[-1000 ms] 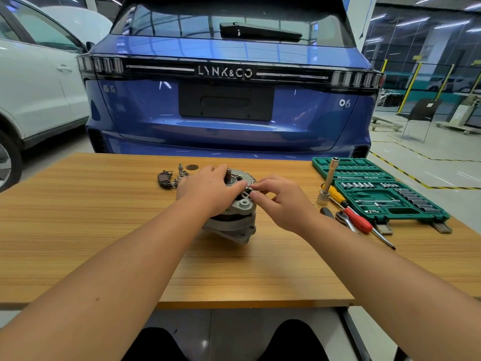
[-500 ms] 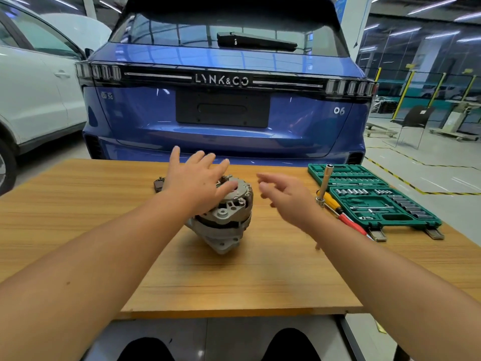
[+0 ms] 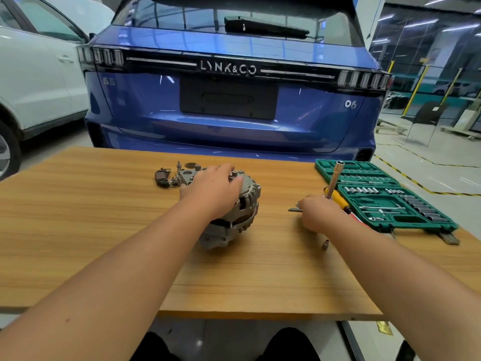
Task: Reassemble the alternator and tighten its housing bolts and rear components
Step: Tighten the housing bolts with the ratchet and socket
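Risk lies chiefly with the alternator (image 3: 234, 212), which is tipped on its side near the middle of the surface (image 3: 104, 230) and is steadied only by the left hand (image 3: 213, 191), whose fingers are laid curled over the top of the housing. If that hold is relaxed while attention is turned rightward, the rounded body could be rolled off its mounting ear. The right hand (image 3: 318, 213) is lowered, fingers curled, onto loose bolts (image 3: 294, 209) beside the socket driver (image 3: 333, 178); whether one is actually pinched cannot be told. A bolt could be knocked toward the near edge, as could the small socket (image 3: 324, 244) lying apart. Small rear parts (image 3: 171, 175) behind the alternator could be scattered by the left forearm.
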The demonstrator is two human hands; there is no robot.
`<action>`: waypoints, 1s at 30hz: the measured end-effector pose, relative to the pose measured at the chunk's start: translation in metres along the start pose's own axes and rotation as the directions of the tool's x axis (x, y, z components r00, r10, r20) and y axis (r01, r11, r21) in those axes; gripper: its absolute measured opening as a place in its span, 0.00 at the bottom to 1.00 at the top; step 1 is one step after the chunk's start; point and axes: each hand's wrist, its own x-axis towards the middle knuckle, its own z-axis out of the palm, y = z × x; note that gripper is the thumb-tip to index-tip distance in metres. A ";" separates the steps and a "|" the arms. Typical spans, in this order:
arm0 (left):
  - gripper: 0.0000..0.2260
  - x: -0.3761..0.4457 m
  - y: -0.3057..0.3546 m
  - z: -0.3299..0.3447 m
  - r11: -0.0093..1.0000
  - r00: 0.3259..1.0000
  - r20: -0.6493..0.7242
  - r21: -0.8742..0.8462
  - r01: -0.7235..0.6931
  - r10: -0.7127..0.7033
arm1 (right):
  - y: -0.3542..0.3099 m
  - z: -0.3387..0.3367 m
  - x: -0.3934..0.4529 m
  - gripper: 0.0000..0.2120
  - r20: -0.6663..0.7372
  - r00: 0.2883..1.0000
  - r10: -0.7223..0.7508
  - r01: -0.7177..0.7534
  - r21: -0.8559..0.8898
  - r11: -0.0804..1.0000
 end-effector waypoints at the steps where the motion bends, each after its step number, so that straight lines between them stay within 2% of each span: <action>1: 0.25 0.001 -0.002 0.001 1.000 1.000 -0.010 -0.005 -0.002 0.002 | -0.001 0.003 0.003 0.16 -0.001 1.000 -0.006 0.006 -0.010 1.000; 4: 0.27 0.003 -0.005 0.000 1.000 0.999 -0.028 -0.013 -0.015 0.015 | -0.005 0.008 0.007 0.15 0.005 1.000 -0.007 0.007 -0.011 1.000; 11: 0.22 0.003 -0.011 -0.005 0.995 0.995 -0.004 0.006 -0.103 0.103 | -0.003 0.014 0.008 0.15 -0.067 0.997 -0.031 0.035 0.068 0.997; 16: 0.29 0.001 -0.010 -0.006 0.995 0.995 -0.002 -0.025 -0.096 0.096 | -0.003 0.015 0.007 0.14 -0.068 0.998 -0.007 0.010 0.055 0.998; 22: 0.20 -0.001 -0.011 -0.006 0.984 0.984 0.009 0.012 -0.176 0.176 | -0.006 0.019 0.003 0.18 -0.131 0.988 -0.080 0.092 0.089 0.992; 24: 0.21 0.001 -0.011 -0.007 0.986 0.986 0.017 -0.003 -0.168 0.168 | -0.005 0.019 0.002 0.16 -0.082 0.993 -0.089 0.095 0.061 0.994; 26: 0.23 0.003 -0.013 -0.007 0.987 0.987 0.028 -0.026 -0.156 0.157 | -0.005 0.020 -0.001 0.14 -0.057 0.986 -0.156 0.157 0.012 0.988; 30: 0.24 0.004 -0.017 -0.008 0.981 0.981 0.017 -0.024 -0.194 0.194 | -0.014 0.026 -0.006 0.16 -0.103 0.958 -0.267 0.271 0.024 0.962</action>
